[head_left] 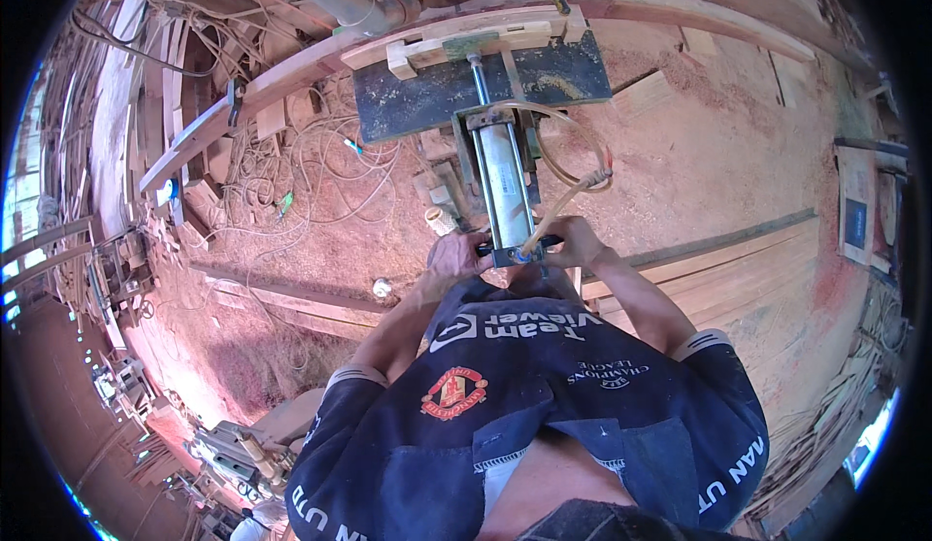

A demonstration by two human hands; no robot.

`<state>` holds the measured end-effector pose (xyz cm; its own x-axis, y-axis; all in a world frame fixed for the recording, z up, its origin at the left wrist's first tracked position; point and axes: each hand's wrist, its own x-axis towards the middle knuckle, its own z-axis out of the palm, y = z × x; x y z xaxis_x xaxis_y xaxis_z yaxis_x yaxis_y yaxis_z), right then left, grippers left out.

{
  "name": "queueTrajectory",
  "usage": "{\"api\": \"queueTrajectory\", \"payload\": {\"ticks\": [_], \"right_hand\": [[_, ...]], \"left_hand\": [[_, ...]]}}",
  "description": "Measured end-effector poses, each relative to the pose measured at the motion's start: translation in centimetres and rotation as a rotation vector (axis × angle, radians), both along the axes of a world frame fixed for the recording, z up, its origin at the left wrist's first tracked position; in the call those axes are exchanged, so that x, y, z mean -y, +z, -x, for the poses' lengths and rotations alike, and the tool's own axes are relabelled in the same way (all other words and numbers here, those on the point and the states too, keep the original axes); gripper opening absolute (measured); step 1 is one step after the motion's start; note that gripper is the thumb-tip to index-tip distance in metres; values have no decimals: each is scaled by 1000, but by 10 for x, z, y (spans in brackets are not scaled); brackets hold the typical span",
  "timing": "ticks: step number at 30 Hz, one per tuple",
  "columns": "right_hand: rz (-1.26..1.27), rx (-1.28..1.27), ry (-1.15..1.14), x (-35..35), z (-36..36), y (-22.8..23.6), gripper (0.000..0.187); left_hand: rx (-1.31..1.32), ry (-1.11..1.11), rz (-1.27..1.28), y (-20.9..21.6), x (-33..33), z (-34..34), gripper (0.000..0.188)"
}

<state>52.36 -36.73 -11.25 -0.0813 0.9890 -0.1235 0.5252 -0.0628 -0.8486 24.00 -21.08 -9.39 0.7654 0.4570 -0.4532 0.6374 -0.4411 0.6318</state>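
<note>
Two hands, left hand (454,253) and right hand (575,240), each apparently close their grip on one black crossbar (515,245) at the near end of one metal cylinder (507,187), below the dark plate (481,80).

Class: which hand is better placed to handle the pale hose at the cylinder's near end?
Right. The right hand grips the handle just beside the hose; the left hand grips the cylinder's far side.

no packages, signs or screens show clearly. the one likely label is a dark rectangular patch (855,221) on a pale upright board (858,201) at the far right edge, too small to tell more.
</note>
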Motion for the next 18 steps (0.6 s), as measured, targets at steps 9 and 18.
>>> {"api": "queueTrajectory", "payload": {"ticks": [9, 18], "right_hand": [[154, 357, 71, -19, 19, 5, 43], [-46, 318, -14, -17, 22, 8, 39]], "left_hand": [[171, 37, -69, 5, 3, -4, 61], [390, -32, -137, -32, -2, 3, 56]]}}
